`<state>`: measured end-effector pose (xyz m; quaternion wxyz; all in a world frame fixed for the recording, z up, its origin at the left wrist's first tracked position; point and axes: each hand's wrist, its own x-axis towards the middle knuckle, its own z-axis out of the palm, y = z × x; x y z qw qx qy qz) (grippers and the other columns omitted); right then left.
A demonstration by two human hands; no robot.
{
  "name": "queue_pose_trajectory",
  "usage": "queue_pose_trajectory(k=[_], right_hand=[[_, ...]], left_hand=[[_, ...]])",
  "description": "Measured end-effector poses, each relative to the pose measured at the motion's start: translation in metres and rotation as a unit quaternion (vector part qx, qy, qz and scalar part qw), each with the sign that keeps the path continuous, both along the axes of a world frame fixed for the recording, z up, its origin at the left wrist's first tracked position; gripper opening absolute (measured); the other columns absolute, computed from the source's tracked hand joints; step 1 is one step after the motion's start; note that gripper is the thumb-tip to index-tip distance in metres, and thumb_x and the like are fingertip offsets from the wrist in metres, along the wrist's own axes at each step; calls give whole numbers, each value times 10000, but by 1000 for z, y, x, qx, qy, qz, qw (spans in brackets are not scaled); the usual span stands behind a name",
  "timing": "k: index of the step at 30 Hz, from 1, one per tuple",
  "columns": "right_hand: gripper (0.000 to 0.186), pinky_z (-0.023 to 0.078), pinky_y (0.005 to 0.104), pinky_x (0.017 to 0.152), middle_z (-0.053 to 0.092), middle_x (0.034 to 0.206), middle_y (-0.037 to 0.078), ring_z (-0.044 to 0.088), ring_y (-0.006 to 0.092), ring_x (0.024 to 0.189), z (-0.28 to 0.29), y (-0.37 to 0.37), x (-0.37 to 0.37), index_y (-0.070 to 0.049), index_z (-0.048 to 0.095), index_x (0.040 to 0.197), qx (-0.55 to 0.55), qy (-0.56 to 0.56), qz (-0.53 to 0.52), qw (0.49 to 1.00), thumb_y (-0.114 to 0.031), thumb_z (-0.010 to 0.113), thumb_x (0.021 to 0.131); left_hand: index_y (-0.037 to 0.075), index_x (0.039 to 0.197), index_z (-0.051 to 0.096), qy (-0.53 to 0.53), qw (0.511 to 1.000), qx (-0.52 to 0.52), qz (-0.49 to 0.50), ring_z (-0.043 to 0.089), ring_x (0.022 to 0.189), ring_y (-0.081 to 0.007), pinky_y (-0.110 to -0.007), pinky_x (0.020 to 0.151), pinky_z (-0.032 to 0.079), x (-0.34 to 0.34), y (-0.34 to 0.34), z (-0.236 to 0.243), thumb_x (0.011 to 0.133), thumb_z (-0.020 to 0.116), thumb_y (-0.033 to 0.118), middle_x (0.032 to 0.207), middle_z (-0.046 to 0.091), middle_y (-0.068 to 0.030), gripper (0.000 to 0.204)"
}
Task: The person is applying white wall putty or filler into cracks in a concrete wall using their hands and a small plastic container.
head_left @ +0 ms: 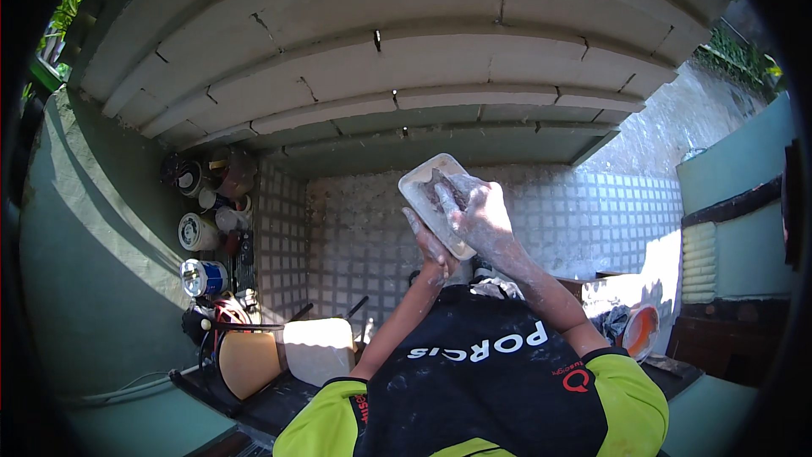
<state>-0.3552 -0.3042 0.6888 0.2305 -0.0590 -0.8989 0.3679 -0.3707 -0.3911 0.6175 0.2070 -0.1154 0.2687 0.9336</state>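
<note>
My left hand (431,250) cradles a pale, rectangular tray (414,186) with rounded corners from its lower left side, holding it tilted in front of my chest. My right hand (480,213) is over the tray, its fingers reaching inside onto a greyish patch (438,182); whether they grip a tool or a lump of material there I cannot make out. Both hands and forearms are smeared with white powder or paste.
Tiled flooring (355,220) lies below, facing a stepped pale block structure (440,68). Paint buckets (198,233) line the left wall (93,228). Two chair seats (317,351) stand at lower left; an orange-rimmed bucket (643,326) and dark wooden pieces (702,330) are at right.
</note>
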Motion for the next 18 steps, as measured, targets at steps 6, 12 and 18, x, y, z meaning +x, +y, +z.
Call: queue_pose_trajectory(k=[6, 12, 18], right_hand=[[346, 559, 415, 753, 687, 878, 206, 689, 348, 817, -1, 11, -6, -24, 702, 1042, -74, -176, 76, 979, -235, 706, 768], [401, 543, 410, 726, 670, 889, 218, 673, 370, 820, 3, 30, -5, 13, 676, 1043, 205, 183, 0, 961, -112, 722, 665], [321, 526, 416, 781, 668, 927, 177, 635, 386, 860, 10, 22, 0, -11, 679, 1016, 124, 38, 44, 991, -134, 712, 721]], left_hand=[[172, 1507, 302, 122, 991, 45, -16, 469, 1305, -295, -485, 1118, 383, -3, -10, -48, 970, 286, 677, 1452, 434, -76, 737], [187, 1548, 223, 69, 993, 89, -37, 394, 1390, -331, -515, 1132, 360, -4, -8, -9, 933, 168, 747, 1553, 332, -97, 834], [178, 1542, 233, 65, 997, 42, -28, 415, 1370, -333, -521, 1138, 354, -1, -5, -23, 943, 238, 724, 1541, 343, -104, 811]])
